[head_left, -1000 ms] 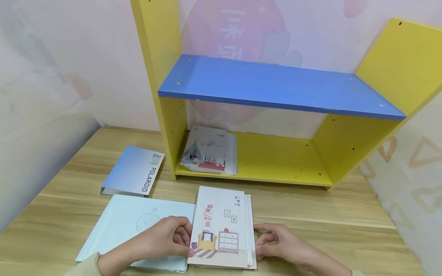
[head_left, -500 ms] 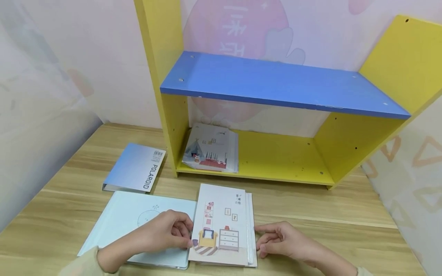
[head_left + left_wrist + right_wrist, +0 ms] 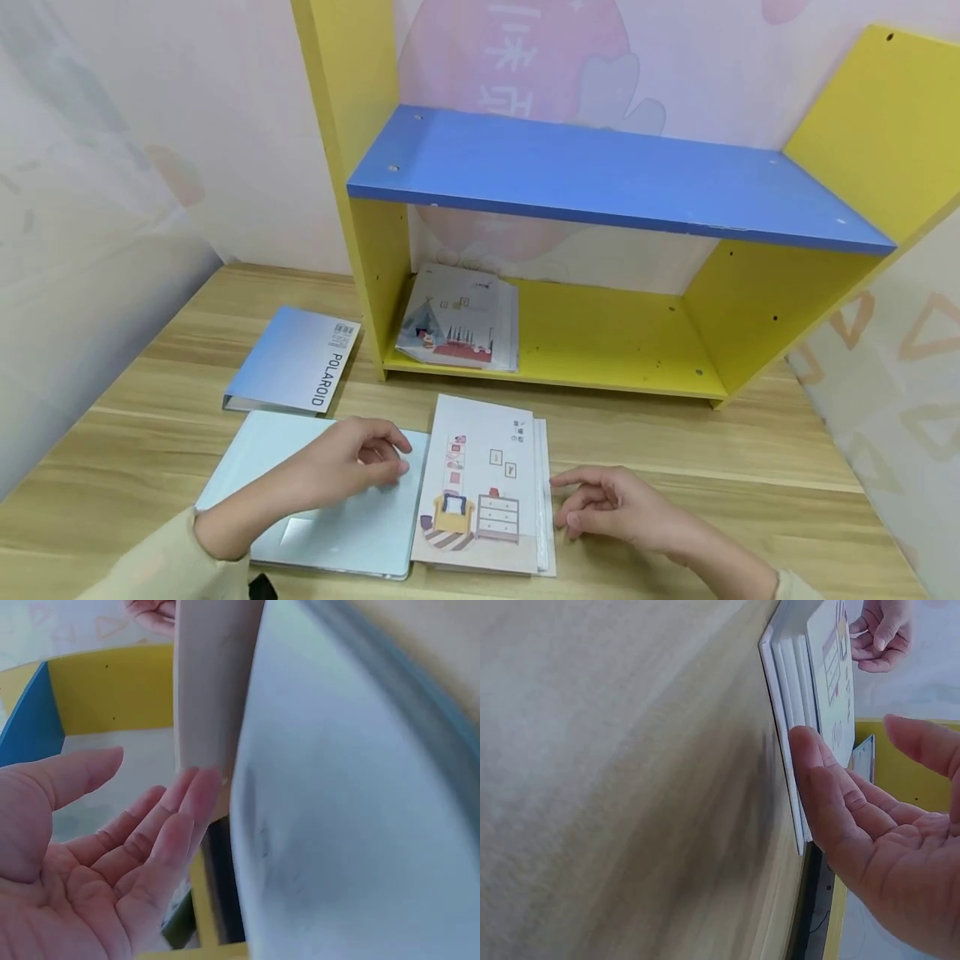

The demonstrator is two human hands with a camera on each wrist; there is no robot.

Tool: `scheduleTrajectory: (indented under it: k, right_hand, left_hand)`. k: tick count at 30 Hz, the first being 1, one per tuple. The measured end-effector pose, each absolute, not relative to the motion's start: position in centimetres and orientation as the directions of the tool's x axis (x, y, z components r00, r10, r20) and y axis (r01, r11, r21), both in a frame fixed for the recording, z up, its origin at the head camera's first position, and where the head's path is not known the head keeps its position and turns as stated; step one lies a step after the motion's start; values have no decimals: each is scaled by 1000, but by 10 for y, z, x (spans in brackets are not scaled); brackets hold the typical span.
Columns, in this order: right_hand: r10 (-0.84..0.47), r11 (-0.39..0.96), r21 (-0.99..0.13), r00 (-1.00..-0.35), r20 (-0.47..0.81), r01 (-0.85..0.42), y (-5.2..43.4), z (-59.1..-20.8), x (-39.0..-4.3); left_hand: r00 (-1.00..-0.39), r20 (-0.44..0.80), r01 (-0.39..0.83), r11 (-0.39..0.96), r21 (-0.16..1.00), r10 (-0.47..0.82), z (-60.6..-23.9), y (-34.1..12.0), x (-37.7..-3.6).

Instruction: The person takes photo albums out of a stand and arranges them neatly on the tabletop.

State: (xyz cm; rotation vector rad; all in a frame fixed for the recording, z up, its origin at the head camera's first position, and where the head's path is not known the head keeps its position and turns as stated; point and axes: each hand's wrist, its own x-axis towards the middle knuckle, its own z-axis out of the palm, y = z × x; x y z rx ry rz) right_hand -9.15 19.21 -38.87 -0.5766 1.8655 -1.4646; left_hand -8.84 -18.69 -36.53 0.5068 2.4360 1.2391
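Note:
A stack of illustrated booklets lies on the wooden table, its top cover showing a yellow armchair and a dresser. To its left lies a pale blue album. My left hand hovers over the album's right part with relaxed fingers and an empty palm. My right hand rests on the table just right of the stack. Its fingers are loosely bent and hold nothing.
Behind the stack stands a yellow shelf unit with a blue upper board. More booklets lie in its lower left corner. A blue binder marked POLAROID lies at the left. Walls close in on both sides.
My left hand has let go of the booklets' left edge and moved up and left over the album. My right hand has eased slightly away from the stack's right edge.

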Motion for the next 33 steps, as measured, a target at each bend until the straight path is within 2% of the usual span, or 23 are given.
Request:
scheduleTrajectory:
  k: [5,15,21,33]
  right_hand:
    - [-679,272,-962,-703,-210,25,193,-384,-98]
    - [-554,332,-943,-812,-185,-11,189,-375,-113]
    - [-485,310,-949,-868,-111,-52,185,-371,-124]
    - [-326,298,-953,-944,-45,-57,162,-369,-151]
  left_hand:
    - [-905,-15,254,568,783,425,-351,-188,-94]
    - [-962,163,266,622,736,218,-350,-179,-115]
    - [-966,220,256,648,717,138,-357,-171,-129]
    - [-966,224,250,673,696,128,-363,-162,-143]
